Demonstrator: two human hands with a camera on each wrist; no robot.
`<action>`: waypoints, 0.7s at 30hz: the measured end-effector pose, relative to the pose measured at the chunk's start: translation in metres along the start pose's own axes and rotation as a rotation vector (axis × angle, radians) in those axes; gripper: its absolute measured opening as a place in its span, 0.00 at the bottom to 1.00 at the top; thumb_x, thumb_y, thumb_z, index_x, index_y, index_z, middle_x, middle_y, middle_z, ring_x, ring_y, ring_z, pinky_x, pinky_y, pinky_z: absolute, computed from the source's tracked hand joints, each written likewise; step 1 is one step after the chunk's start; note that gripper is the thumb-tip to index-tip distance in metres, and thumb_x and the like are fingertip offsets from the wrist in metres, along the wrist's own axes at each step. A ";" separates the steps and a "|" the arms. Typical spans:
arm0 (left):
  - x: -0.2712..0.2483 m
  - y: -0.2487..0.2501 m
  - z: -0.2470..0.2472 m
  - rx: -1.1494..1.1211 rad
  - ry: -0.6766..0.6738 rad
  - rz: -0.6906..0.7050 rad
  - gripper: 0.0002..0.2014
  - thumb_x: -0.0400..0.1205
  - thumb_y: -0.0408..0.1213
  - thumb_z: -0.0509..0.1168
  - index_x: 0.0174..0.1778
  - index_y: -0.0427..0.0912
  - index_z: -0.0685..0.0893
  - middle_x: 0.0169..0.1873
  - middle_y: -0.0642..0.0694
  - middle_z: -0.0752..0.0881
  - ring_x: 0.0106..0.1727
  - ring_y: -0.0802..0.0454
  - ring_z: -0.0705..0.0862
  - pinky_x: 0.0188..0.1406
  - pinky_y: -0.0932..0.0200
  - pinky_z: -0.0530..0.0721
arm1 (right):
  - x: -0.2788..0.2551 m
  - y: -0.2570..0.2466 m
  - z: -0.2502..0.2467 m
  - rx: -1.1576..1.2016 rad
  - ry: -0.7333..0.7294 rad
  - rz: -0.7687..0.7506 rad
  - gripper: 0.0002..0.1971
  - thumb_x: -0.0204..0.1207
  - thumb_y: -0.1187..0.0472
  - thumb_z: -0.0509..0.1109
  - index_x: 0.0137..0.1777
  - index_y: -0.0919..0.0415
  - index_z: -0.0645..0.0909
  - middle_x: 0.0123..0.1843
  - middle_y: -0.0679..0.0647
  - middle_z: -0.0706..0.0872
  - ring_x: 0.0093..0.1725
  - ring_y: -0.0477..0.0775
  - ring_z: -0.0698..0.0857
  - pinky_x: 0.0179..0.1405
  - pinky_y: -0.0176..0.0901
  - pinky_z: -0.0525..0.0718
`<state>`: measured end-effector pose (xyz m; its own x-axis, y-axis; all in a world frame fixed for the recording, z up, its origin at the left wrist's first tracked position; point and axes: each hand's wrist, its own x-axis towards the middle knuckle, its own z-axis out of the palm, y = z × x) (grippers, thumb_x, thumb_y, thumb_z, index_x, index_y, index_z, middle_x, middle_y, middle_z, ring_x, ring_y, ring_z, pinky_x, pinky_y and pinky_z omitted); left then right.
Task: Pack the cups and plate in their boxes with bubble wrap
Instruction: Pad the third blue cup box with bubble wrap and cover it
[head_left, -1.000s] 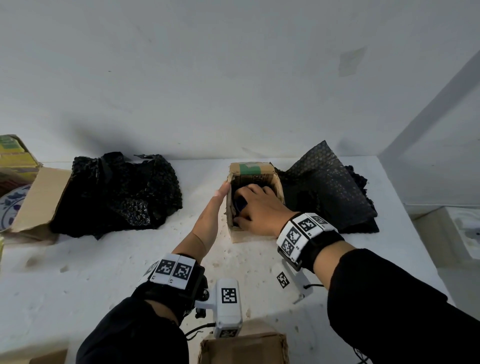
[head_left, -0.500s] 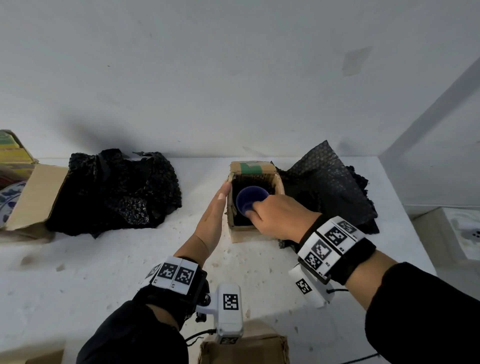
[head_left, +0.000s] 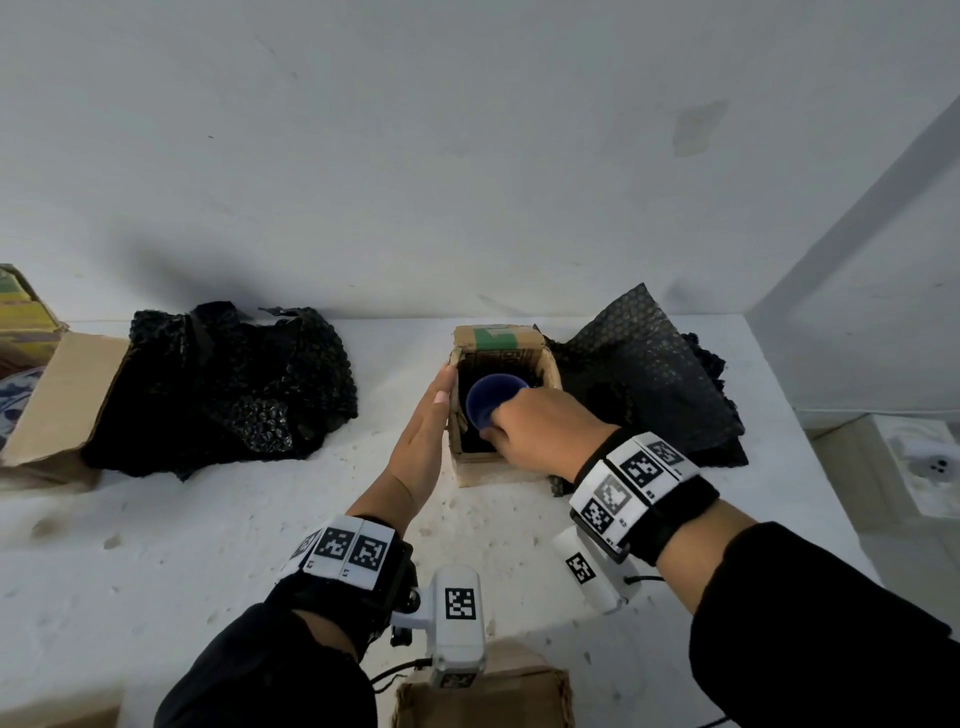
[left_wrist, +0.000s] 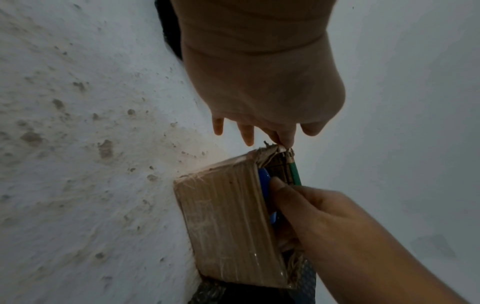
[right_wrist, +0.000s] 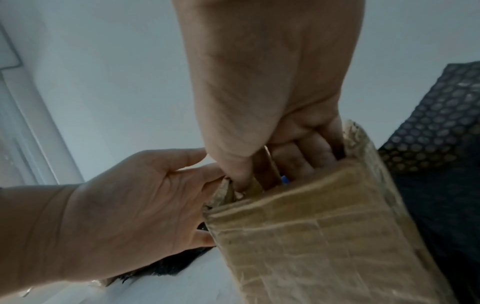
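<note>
While braced by left hand (head_left: 423, 441), box (head_left: 470, 470) w/ right-hand-pinched (head_left: 540, 434) cup (head_left: 488, 402)

The blue cup (head_left: 491, 402) sat inside the small box (head_left: 506, 467), its lower part hidden by the walls and by the right hand (head_left: 545, 431). At the far left, a patterned plate (head_left: 13, 405) was cut off by the edge.

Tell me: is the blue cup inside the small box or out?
Partly in. The cup sits in the open top of the box, its rim tilted, with the right hand holding its edge.
</note>
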<state>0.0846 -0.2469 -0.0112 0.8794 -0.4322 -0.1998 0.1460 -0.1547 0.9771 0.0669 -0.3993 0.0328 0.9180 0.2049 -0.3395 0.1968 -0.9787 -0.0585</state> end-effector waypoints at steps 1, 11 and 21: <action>0.000 0.001 0.000 0.004 0.002 0.004 0.22 0.90 0.43 0.41 0.82 0.49 0.59 0.77 0.62 0.61 0.74 0.71 0.58 0.55 0.93 0.58 | 0.001 0.000 -0.002 -0.034 0.059 -0.020 0.19 0.85 0.49 0.55 0.57 0.60 0.83 0.50 0.58 0.86 0.50 0.60 0.84 0.36 0.44 0.71; 0.002 -0.003 -0.001 0.064 0.027 0.014 0.21 0.90 0.43 0.46 0.81 0.55 0.60 0.78 0.64 0.61 0.75 0.72 0.58 0.69 0.81 0.56 | -0.004 0.000 0.022 0.224 0.112 0.032 0.17 0.84 0.49 0.55 0.58 0.59 0.79 0.48 0.57 0.86 0.46 0.59 0.84 0.36 0.44 0.76; 0.009 0.039 0.054 0.789 0.292 0.316 0.23 0.79 0.39 0.63 0.71 0.46 0.74 0.72 0.48 0.75 0.79 0.47 0.65 0.77 0.38 0.61 | -0.065 0.077 0.022 0.560 0.697 0.089 0.06 0.76 0.67 0.66 0.47 0.58 0.83 0.39 0.48 0.85 0.37 0.46 0.82 0.39 0.46 0.83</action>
<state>0.0734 -0.3044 0.0212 0.9217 -0.3316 0.2012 -0.3812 -0.6787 0.6277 0.0145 -0.4882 0.0293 0.9582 -0.0896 0.2717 0.0854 -0.8169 -0.5704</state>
